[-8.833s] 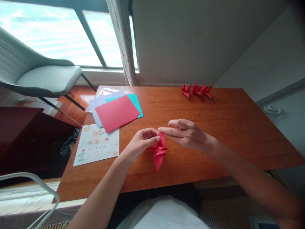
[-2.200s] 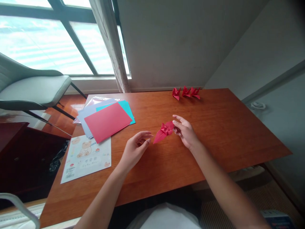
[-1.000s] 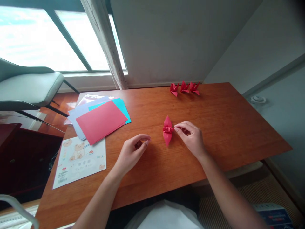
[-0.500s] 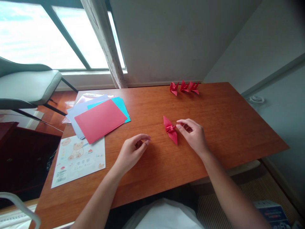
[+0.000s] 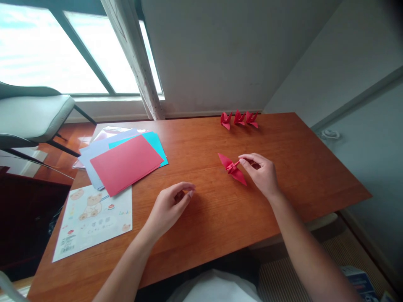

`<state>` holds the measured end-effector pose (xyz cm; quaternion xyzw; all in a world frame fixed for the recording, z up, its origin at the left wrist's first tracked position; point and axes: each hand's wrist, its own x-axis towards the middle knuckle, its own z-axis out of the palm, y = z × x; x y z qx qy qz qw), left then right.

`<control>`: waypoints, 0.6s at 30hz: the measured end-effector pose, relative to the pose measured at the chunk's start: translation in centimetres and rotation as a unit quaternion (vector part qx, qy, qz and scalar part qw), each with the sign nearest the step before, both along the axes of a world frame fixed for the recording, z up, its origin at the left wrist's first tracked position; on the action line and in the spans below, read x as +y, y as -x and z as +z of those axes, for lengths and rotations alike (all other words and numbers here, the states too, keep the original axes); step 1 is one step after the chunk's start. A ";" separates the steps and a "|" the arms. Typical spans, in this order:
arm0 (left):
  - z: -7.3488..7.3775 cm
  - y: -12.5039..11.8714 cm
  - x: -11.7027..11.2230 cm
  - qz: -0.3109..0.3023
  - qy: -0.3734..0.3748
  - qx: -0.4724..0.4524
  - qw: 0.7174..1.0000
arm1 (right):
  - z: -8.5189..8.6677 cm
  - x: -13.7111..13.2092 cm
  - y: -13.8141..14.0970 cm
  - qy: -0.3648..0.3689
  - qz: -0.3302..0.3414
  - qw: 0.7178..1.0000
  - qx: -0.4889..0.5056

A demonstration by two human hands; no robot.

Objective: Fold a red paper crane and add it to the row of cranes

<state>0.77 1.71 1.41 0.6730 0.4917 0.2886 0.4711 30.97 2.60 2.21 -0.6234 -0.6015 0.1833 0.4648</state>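
My right hand (image 5: 260, 171) pinches one pointed end of a red paper crane (image 5: 232, 168) between thumb and fingertips. The crane's two wings are spread wide, one toward the far left and one toward the near right. It is at or just above the tabletop; a gap beneath it cannot be made out. My left hand (image 5: 171, 205) rests over the table to the left of the crane, with nothing in it. Its fingers are loosely curled, the thumb and index tips close but slightly apart.
Several papers lie at the left: red sheets (image 5: 126, 165) on top, turquoise (image 5: 159, 147) and pale lilac ones (image 5: 90, 159) beneath. A white bear-print sheet (image 5: 94, 226) is nearer. Three folded red cranes (image 5: 239, 118) stand along the wooden table's (image 5: 201, 243) far edge. A chair (image 5: 34, 113) is beyond.
My right hand has moved slightly right with the crane, which has turned so its wings slant more sideways. My left hand keeps almost the same pose. The view has shifted a little.
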 end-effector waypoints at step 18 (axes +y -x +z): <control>-1.1 0.5 0.3 -0.027 -0.075 0.066 0.995 | 0.7 17.5 -19.9 -0.034 -0.242 0.964 0.102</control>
